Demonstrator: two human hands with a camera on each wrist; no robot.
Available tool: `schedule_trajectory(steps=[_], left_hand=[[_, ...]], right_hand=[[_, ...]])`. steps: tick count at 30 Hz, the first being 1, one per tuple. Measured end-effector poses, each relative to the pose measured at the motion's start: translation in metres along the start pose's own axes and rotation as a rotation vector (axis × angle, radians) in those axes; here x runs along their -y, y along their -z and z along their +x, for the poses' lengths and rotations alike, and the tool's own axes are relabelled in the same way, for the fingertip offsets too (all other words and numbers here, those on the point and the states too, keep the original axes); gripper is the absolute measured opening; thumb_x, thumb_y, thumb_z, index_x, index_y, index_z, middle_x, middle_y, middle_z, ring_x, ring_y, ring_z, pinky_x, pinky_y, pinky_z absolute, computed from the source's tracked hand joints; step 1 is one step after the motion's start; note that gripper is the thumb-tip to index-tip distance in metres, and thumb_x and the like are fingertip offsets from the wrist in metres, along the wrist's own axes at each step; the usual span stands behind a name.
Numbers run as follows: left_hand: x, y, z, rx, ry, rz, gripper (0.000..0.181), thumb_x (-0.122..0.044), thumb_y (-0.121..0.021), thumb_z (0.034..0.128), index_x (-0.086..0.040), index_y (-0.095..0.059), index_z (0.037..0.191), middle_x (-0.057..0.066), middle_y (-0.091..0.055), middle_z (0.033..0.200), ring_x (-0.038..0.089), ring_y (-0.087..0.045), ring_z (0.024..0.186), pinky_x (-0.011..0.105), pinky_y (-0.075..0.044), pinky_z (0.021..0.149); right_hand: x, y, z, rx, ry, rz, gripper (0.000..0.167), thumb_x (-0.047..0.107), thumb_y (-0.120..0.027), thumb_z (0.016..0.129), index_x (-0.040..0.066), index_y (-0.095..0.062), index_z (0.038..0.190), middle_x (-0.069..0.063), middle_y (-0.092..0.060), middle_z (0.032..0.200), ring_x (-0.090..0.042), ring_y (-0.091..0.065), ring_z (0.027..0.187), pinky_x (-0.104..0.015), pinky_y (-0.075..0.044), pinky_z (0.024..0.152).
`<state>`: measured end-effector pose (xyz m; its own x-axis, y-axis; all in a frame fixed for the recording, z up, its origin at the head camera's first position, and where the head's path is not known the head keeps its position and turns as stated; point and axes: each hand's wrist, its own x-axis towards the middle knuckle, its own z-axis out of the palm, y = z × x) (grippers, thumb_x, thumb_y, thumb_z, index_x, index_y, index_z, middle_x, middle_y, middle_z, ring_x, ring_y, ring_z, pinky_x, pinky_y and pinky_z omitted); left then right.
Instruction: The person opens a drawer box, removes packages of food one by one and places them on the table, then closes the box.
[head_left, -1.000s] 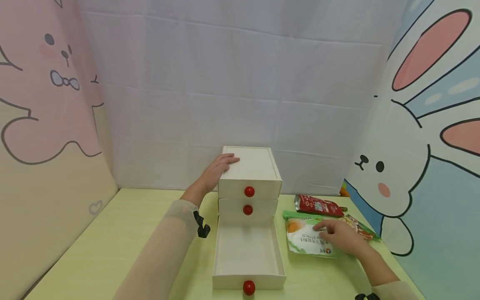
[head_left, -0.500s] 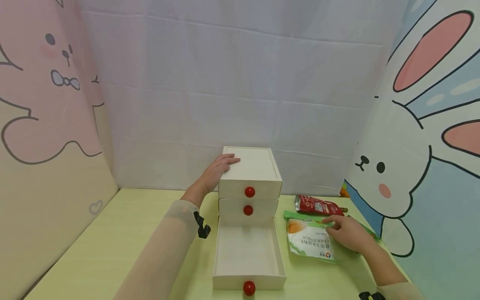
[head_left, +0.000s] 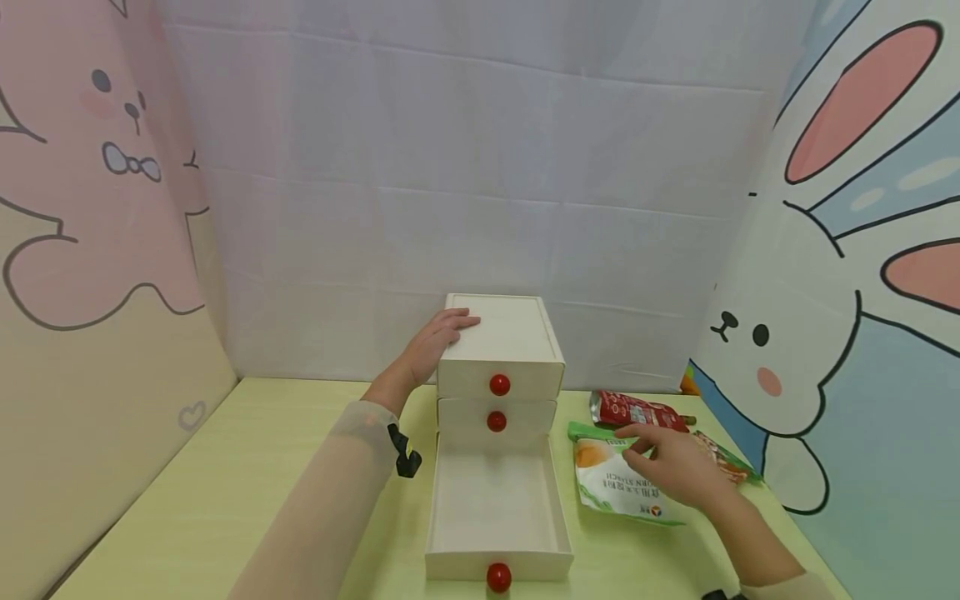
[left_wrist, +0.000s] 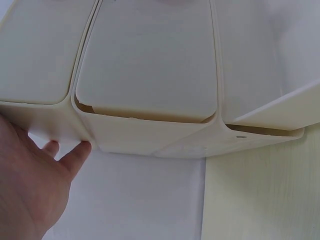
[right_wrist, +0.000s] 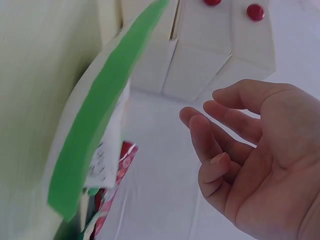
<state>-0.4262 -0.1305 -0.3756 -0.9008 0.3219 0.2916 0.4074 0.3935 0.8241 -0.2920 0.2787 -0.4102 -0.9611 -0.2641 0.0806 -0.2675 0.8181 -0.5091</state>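
My left hand (head_left: 431, 346) rests on the top left edge of a white drawer unit (head_left: 517, 329). In the left wrist view its thumb and a finger (left_wrist: 75, 156) lie against the unit's side. My right hand (head_left: 675, 462) is over a green-and-white bag of corn starch (head_left: 600, 479) lying on the table. The right wrist view shows this hand (right_wrist: 260, 155) loosely curled, holding nothing, apart from the bag's green edge (right_wrist: 100, 120). The unit's bottom drawer (head_left: 495, 500) is pulled out with nothing inside; the upper two are in.
Behind the bag lies a red pouch (head_left: 637, 410) with a spout. A patterned packet (head_left: 723, 458) is partly hidden beyond my right hand. Red knobs (head_left: 498, 577) stick out from the drawers. Cloth walls with rabbit drawings (head_left: 787, 350) enclose the table (head_left: 285, 467).
My right hand moved right, then back left over the bag. The bag has turned slightly, its near edge shifting right. My left hand has stayed on the drawer unit.
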Motion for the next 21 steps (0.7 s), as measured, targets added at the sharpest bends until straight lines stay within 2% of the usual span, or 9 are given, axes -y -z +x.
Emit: schedule_trajectory(steps=[7, 14, 21], left_hand=[[0.0, 0.0, -0.001, 0.002, -0.016, 0.004, 0.057, -0.022, -0.033, 0.1107, -0.01, -0.055, 0.162, 0.008, -0.03, 0.181, 0.037, -0.017, 0.171, 0.067, -0.014, 0.136], [0.0, 0.0, -0.002, 0.002, -0.015, 0.005, 0.058, -0.022, -0.033, 0.1103, -0.011, -0.055, 0.162, 0.008, -0.03, 0.181, 0.037, -0.017, 0.171, 0.068, -0.014, 0.136], [0.001, 0.0, -0.001, 0.0, -0.006, 0.006, 0.058, -0.023, -0.033, 0.1102, -0.012, -0.055, 0.163, 0.007, -0.03, 0.181, 0.037, -0.017, 0.172, 0.068, -0.013, 0.136]], right_hand=[[0.041, -0.009, -0.012, 0.051, 0.097, 0.046, 0.032, 0.028, -0.074, 0.103, 0.022, -0.076, 0.135, 0.005, -0.078, 0.103, -0.01, -0.057, 0.07, -0.027, -0.047, 0.057], [0.074, -0.024, -0.026, 0.174, 0.251, 0.099, 0.03, 0.03, -0.074, 0.105, 0.027, -0.076, 0.134, 0.013, -0.076, 0.098, -0.002, -0.057, 0.072, -0.023, -0.051, 0.062], [0.095, -0.045, -0.037, 0.314, 0.288, 0.144, 0.032, 0.03, -0.076, 0.104, 0.025, -0.076, 0.135, 0.019, -0.075, 0.095, 0.0, -0.057, 0.065, -0.022, -0.051, 0.061]])
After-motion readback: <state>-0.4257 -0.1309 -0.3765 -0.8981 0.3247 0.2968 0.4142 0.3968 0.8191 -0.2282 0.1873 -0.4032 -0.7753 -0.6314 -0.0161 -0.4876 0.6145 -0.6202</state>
